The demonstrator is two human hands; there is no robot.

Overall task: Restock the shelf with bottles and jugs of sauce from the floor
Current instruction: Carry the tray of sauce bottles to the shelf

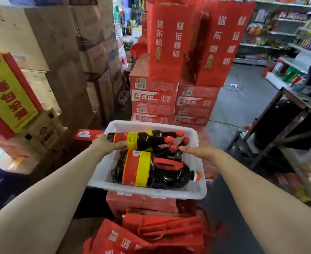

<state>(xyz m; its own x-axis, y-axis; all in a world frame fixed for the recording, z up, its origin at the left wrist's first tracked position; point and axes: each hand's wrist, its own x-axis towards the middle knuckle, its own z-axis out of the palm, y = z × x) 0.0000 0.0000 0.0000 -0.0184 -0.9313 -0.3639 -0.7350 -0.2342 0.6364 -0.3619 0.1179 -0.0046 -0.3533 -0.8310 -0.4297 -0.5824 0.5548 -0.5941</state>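
A white plastic bin (193, 191) rests on red cartons and holds dark sauce containers. Nearest me lies a large jug (151, 171) on its side, with a red and yellow label, a red handle and a red cap. Behind it lie several slim bottles (147, 139) with red caps pointing right. My left hand (107, 143) rests at the bin's left rim, its fingers straight against the base of the front slim bottle. My right hand (198, 149) is at the bin's right rim with fingers extended toward the bottle caps; it is blurred and holds nothing.
Stacked red cartons (153, 96) with tall red paper bags (169, 39) on top stand behind the bin. Brown cardboard boxes (65, 52) fill the left. Red bags (151, 233) lie at my feet. A dark table (288, 114) and store shelves (286, 33) are on the right.
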